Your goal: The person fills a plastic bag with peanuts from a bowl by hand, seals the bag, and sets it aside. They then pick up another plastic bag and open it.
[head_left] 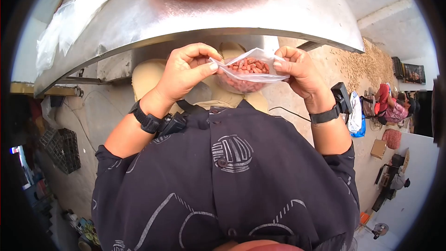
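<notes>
2-handed, pinching clear bag (pixel 262 78) at opposite edges with left hand (pixel 185 72) and right hand (pixel 303 73), likely to spread it open around reddish nuts (pixel 251 67).

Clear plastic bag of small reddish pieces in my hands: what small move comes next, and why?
Probably draw the two ends of the clear plastic bag gently apart to flatten its mouth: your left hand and right hand pinch opposite ends, and the mouth gapes over the small reddish pieces.
</notes>
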### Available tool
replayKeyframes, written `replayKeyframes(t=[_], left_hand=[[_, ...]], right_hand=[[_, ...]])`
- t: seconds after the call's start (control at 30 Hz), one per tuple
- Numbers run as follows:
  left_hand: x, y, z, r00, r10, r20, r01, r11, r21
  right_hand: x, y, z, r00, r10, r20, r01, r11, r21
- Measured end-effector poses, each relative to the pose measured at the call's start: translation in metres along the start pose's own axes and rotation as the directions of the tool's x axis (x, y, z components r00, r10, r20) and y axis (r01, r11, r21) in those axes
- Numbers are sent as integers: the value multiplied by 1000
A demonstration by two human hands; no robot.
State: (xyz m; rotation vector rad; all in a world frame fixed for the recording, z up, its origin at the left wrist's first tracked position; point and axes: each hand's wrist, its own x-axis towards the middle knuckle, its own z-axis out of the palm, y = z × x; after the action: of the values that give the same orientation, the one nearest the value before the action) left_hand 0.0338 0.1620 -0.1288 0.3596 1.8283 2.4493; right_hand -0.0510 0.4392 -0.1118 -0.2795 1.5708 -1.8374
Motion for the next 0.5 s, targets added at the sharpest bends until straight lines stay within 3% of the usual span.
replayKeyframes(t=[0.1, 0.2, 0.4, 0.5], left_hand=[[4, 3, 1, 999, -7, 39, 2, 994, 113], [4, 3, 4, 999, -48, 6, 48, 993, 104], [-2, -2, 5, 999, -25, -29, 28, 993, 113], [-6, 2, 9, 998, -55, -25, 58, 990, 132]], right_hand=[[-2, -5, -7, 998, 56, 38, -60, 990, 130], [-4, -7, -14, 992, 81, 96, -100, 974, 206], [-9, -8, -10, 997, 0, 78, -5, 998, 63], [-15, -14, -4, 996, -88, -30, 78, 970, -229]])
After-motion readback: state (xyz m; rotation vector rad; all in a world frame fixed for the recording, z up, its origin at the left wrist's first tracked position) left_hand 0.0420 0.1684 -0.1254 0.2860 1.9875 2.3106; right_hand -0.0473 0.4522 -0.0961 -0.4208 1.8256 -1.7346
